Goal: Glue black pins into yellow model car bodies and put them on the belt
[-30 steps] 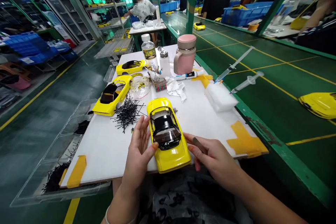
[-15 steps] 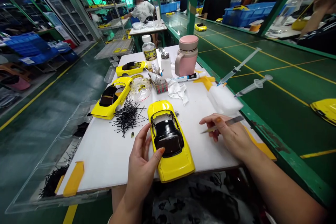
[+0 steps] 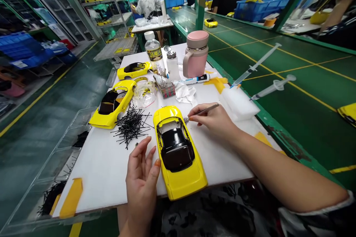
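The yellow model car body [image 3: 179, 152] lies on the desk [image 3: 102, 170], left hand [image 3: 143, 174] spread just beside it, right hand's [image 3: 215, 121] grip clamped on tweezers [image 3: 207, 109]; it appears light, stiff, slippery, best held by both sides.

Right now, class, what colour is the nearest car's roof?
The roof is glossy black; the head view shows it best.

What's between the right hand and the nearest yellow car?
In the head view, a small pile of tiny dark pieces, with the tip of the held tool close by.
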Available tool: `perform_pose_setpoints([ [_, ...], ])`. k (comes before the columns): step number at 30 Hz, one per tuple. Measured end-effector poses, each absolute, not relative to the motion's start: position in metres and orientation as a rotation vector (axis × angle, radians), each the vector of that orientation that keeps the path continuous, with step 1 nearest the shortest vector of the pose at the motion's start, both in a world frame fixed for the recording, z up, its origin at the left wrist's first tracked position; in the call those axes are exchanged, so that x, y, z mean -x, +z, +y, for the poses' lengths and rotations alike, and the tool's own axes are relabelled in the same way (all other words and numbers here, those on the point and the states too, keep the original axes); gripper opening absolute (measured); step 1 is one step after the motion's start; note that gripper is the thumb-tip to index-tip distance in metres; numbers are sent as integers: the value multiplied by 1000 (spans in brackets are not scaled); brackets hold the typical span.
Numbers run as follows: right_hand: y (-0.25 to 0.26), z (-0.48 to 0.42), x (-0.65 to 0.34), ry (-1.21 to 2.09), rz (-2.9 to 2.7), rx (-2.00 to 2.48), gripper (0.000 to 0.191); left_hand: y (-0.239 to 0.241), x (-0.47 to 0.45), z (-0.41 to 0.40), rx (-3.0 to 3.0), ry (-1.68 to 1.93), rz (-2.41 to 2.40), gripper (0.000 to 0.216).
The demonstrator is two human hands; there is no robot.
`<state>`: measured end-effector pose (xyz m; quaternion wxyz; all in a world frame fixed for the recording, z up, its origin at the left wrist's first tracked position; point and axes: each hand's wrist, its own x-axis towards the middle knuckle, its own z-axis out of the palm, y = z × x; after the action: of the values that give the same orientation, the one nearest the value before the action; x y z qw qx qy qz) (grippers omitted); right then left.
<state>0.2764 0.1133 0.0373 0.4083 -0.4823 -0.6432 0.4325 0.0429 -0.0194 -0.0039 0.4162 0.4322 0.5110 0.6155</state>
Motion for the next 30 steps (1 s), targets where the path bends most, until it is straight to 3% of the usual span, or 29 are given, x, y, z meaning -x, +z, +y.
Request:
perform_pose_setpoints([
  [30,32,105,-286,1067,-1600,1284,16,-2,-43,-22,-1096,1537,1292,44],
])
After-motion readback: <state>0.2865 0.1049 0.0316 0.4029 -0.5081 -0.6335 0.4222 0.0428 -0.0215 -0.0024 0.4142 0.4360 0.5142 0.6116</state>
